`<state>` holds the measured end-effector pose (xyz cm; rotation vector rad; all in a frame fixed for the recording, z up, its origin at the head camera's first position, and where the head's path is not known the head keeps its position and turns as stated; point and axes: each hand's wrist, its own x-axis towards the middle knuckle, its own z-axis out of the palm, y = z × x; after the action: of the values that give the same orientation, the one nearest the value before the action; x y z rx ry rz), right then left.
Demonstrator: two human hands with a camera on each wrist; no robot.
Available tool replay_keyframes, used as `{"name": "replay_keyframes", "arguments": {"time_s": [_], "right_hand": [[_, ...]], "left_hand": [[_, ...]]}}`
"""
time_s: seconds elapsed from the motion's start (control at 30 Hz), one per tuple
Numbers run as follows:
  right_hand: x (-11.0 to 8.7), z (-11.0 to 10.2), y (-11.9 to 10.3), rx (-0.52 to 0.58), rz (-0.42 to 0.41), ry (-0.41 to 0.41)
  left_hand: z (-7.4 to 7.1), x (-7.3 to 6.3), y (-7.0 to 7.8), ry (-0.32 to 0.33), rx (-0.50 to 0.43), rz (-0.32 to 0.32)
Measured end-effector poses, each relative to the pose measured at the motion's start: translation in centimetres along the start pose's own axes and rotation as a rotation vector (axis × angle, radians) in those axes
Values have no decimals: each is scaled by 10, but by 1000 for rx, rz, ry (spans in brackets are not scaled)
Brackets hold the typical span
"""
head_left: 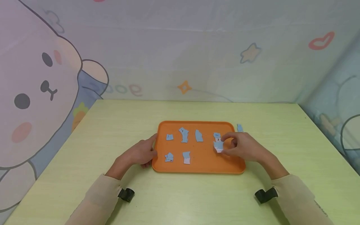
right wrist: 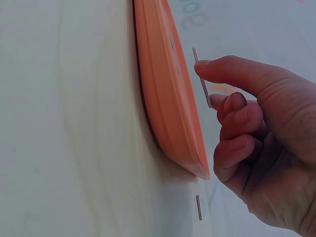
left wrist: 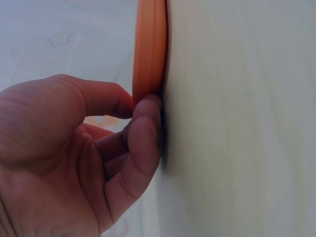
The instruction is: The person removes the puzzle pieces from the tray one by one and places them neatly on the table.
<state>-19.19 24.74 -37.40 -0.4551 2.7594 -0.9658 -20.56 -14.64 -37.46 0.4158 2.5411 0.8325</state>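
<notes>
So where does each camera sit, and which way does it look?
Head: on the head, looking forward and down at the orange tray; left hand, right hand and sleeves show.
Left wrist: on that wrist, looking along the left hand at the tray's edge; only that hand shows.
Right wrist: on that wrist, looking at fingers pinching a blue piece; only the right hand shows.
Shared: head and right wrist both show tray, right hand and blue piece.

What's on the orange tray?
Several flat blue pieces lie on the orange tray; the right hand holds another piece above it. Anything beneath that hand and its piece is hidden in the head view.
</notes>
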Motion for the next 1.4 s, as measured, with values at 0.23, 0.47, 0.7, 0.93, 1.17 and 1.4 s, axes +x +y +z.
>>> {"name": "replay_keyframes", "arguments": {"time_s": [0.23, 0.47, 0.7, 0.93, 1.17, 1.4], "right_hand": [[0, -5, 7, 16, 22, 1], [-1, -10, 14, 51, 49, 5], [-1, -16, 21, 124, 103, -13], [-2, -20, 30, 135, 99, -22], [-4, -25, 38, 115, 112, 0], [-6, -29, 47, 126, 128, 5]], "left_hand": [[0, 0, 0, 1, 4, -1], [0, 0, 0, 3, 4, 5], [0, 0, 0, 2, -1, 7], [0, 0, -1, 2, -7, 7], [0, 0, 0, 0, -2, 17], [0, 0, 0, 2, 8, 14]]}}
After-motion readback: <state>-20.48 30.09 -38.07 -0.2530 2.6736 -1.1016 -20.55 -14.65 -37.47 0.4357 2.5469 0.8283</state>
